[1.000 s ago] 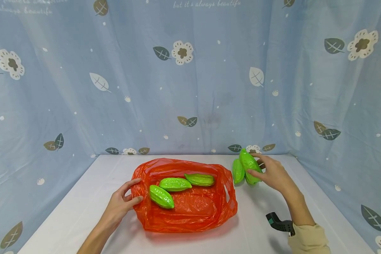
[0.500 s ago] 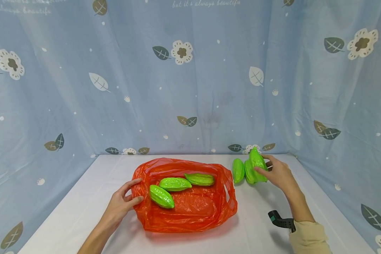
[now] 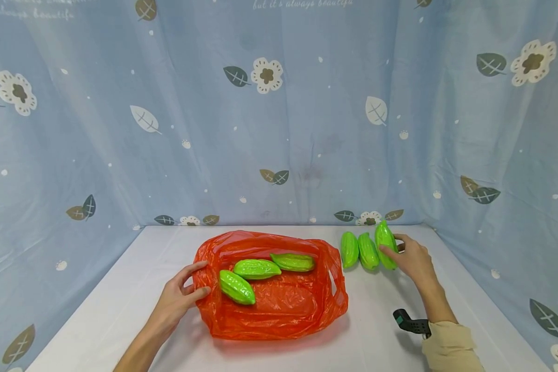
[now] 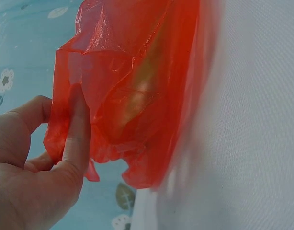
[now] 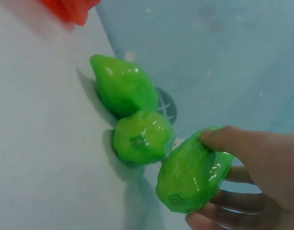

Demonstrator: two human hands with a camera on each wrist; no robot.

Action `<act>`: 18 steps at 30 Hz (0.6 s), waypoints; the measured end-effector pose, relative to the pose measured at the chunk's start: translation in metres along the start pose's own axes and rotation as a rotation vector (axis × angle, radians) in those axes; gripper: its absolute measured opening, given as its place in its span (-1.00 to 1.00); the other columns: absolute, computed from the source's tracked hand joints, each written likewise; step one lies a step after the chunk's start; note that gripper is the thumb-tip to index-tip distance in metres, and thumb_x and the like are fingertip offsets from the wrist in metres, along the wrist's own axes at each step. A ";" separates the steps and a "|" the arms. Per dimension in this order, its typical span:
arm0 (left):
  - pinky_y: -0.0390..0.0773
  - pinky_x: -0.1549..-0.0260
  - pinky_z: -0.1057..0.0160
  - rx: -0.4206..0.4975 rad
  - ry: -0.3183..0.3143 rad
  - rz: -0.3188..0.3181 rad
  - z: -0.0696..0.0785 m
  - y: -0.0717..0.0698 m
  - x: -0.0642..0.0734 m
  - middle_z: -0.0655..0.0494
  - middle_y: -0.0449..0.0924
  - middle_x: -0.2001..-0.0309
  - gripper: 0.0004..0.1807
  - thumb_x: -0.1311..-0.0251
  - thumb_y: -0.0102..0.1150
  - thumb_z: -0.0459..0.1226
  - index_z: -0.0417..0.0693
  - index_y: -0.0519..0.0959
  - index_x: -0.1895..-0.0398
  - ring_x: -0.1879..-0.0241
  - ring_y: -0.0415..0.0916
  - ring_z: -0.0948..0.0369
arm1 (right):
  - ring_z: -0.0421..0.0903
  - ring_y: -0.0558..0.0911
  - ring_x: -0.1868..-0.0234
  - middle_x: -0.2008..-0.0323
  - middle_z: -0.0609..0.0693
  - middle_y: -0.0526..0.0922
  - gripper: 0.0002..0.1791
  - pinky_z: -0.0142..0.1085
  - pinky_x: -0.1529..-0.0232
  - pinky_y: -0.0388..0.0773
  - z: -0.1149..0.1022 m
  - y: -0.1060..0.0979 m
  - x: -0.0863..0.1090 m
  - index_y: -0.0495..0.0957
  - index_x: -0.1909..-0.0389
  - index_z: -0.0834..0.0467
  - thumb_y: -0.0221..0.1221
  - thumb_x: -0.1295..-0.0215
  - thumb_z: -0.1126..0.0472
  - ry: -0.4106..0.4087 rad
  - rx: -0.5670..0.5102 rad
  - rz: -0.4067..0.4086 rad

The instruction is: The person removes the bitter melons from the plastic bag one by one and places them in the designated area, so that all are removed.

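A red plastic bag (image 3: 288,310) lies spread wide on the table, with several glossy green bitter melons inside, one of them the front-left bitter melon (image 3: 237,287). My left hand (image 3: 179,294) pinches the bag's left edge; the left wrist view shows the thumb (image 4: 77,134) on the near side of the film. At the back right, my right hand (image 3: 414,258) grips a ridged bitter melon (image 3: 385,244) between thumb and fingers, tip pointing up. Just left of it, a middle bitter melon (image 3: 368,251) and a left bitter melon (image 3: 350,250) lie side by side on the table.
The white table (image 3: 376,330) ends at a blue flowered curtain (image 3: 307,129) behind and on both sides. A black wrist camera mount (image 3: 411,323) sticks out from the right sleeve. The bag's right handle (image 3: 339,284) comes close to the loose bitter melons.
My right hand has moved right with its bitter melon, from over the middle one to beside it, and slightly lower. The left hand and bag have stayed put.
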State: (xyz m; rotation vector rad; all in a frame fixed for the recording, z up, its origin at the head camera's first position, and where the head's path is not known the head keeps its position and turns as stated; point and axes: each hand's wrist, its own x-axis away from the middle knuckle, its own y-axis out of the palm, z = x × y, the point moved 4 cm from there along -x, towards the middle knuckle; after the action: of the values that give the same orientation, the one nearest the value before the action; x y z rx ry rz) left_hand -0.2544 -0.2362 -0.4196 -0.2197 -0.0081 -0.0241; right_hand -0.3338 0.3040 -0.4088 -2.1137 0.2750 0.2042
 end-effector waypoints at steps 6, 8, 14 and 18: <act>0.68 0.14 0.30 0.005 0.002 -0.002 0.001 0.000 0.001 -0.06 0.11 -0.48 -0.32 -0.21 0.25 -0.34 0.02 0.28 -0.41 0.02 0.63 0.25 | 0.25 0.64 0.20 0.08 0.45 0.60 -0.17 -0.04 0.36 0.58 0.013 0.007 -0.001 0.32 -0.28 0.44 0.16 -0.31 -0.19 0.064 0.001 -0.027; 0.67 0.14 0.31 0.006 0.000 0.000 0.001 0.000 0.001 -0.05 0.11 -0.47 -0.32 -0.21 0.25 -0.34 0.03 0.29 -0.41 0.02 0.62 0.25 | 0.23 0.64 0.21 0.08 0.44 0.61 -0.17 -0.05 0.36 0.58 0.016 0.010 -0.001 0.32 -0.28 0.44 0.16 -0.31 -0.19 0.080 0.004 -0.037; 0.67 0.14 0.31 -0.002 -0.004 0.003 0.000 0.000 0.000 -0.05 0.09 -0.48 -0.31 -0.21 0.26 -0.33 0.04 0.29 -0.41 -0.02 0.61 0.22 | 0.21 0.65 0.23 0.09 0.45 0.61 -0.16 -0.09 0.39 0.59 0.021 0.016 -0.003 0.30 -0.28 0.48 0.15 -0.32 -0.18 0.115 0.009 -0.049; 0.67 0.14 0.32 -0.004 -0.001 0.005 -0.001 0.001 0.000 -0.04 0.11 -0.47 -0.32 -0.20 0.26 -0.33 0.04 0.29 -0.41 0.00 0.62 0.24 | 0.08 0.67 0.37 0.08 0.45 0.60 -0.15 -0.17 0.46 0.57 0.024 0.018 -0.004 0.27 -0.30 0.48 0.15 -0.33 -0.18 0.133 -0.007 -0.054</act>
State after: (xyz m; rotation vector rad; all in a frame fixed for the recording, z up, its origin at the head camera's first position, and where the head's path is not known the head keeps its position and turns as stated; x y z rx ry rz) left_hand -0.2542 -0.2357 -0.4204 -0.2232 -0.0088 -0.0193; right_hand -0.3438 0.3154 -0.4354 -2.1419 0.2950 0.0328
